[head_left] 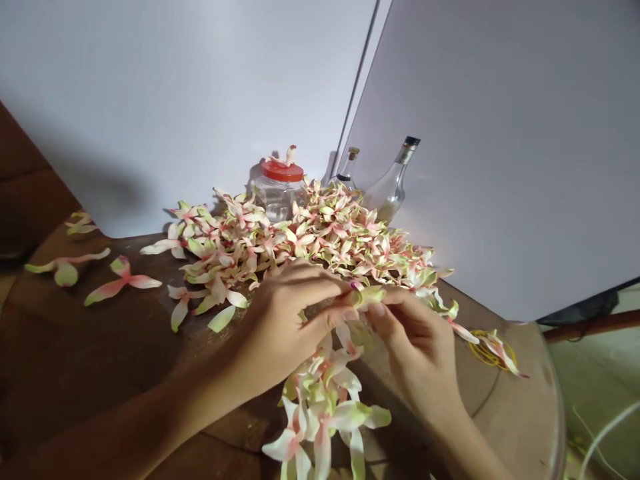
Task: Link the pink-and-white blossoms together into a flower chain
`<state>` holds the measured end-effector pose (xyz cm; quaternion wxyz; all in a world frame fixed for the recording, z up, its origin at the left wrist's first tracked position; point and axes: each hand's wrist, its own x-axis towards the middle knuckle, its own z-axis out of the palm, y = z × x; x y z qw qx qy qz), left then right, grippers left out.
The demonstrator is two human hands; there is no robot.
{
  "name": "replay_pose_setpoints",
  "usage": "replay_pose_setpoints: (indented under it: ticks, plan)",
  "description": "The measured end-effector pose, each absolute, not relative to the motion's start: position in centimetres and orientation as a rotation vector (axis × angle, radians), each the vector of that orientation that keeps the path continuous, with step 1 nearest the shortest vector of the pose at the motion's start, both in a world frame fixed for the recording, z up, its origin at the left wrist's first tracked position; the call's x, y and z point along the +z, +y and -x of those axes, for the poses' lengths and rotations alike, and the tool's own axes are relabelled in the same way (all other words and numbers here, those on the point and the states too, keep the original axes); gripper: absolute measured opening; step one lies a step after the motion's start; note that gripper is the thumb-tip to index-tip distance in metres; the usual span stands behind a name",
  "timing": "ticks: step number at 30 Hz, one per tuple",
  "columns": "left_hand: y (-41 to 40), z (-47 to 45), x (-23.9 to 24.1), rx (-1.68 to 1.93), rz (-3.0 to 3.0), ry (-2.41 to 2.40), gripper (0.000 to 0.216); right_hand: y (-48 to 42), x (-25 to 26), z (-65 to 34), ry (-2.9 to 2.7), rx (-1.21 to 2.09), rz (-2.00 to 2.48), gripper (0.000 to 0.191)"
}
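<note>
My left hand point(295, 310) and my right hand point(417, 333) meet over the near side of the table, both closed in a pinch. Between their fingertips is a pale green flower point(369, 297) with a dark pink tip. Below the hands hangs or lies a bunch of white, pink and green flowers point(325, 417); whether it is strung on a thread I cannot tell. Just beyond my fingers spreads a large heap of similar flowers point(300, 243), their petals pink at the centre and greenish at the ends.
A see-through jar point(277, 199) with a red lid point(283, 171) stands in the heap, a flower on its top. Behind are a small corked bottle point(347, 170) and a tilted glass bottle point(395, 183). Yellow rubber bands point(493, 350) lie right on the brown table point(530, 393). White panels point(200, 100) rise behind.
</note>
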<state>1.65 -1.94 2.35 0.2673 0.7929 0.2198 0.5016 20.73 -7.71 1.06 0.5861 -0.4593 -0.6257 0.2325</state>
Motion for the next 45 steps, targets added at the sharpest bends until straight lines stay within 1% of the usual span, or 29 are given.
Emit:
replay_pose_setpoints:
  ticks: [3, 13, 15, 18, 20, 29, 34, 39, 45]
  plan:
    - [-2.3, -1.9, 2.2, 1.321, -2.193, 0.56, 0.004, -7.9, 1.2, -19.9, -1.558, 0.588, 1.04, 0.013]
    - [-2.5, -1.6, 2.4, 1.214, -2.155, 0.575, 0.011, -7.7, 0.8, -20.0, -1.521, 0.634, 1.039, 0.01]
    - [-2.5, -1.6, 2.3, 1.201, -2.133, 0.579, 0.017, -7.8, 0.8, -20.1, -1.526, 0.618, 1.028, 0.009]
    - [-2.6, -1.7, 2.1, 1.182, -2.117, 0.602, 0.034, -7.8, 0.8, -20.1, -1.54, 0.59, 1.008, 0.009]
    - [-2.6, -1.8, 2.1, 1.18, -2.111, 0.634, 0.039, -7.9, 0.8, -20.1, -1.557, 0.565, 1.012, 0.011]
    - [-3.1, -2.1, 2.5, 1.214, -2.077, 0.685, 0.027, -8.2, 1.2, -19.8, -1.594, 0.587, 1.03, 0.015]
    - [-3.0, -2.1, 2.6, 1.181, -2.01, 0.659, 0.032, -8.2, 1.3, -19.7, -1.564, 0.628, 1.028, 0.011]
    - [-2.9, -2.2, 2.6, 1.188, -1.99, 0.646, 0.036, -8.3, 1.6, -19.6, -1.532, 0.672, 1.027, 0.013]
    - [-2.8, -1.9, 2.3, 1.121, -1.966, 0.627, 0.014, -8.4, 1.8, -19.5, -1.53, 0.675, 1.011, 0.017]
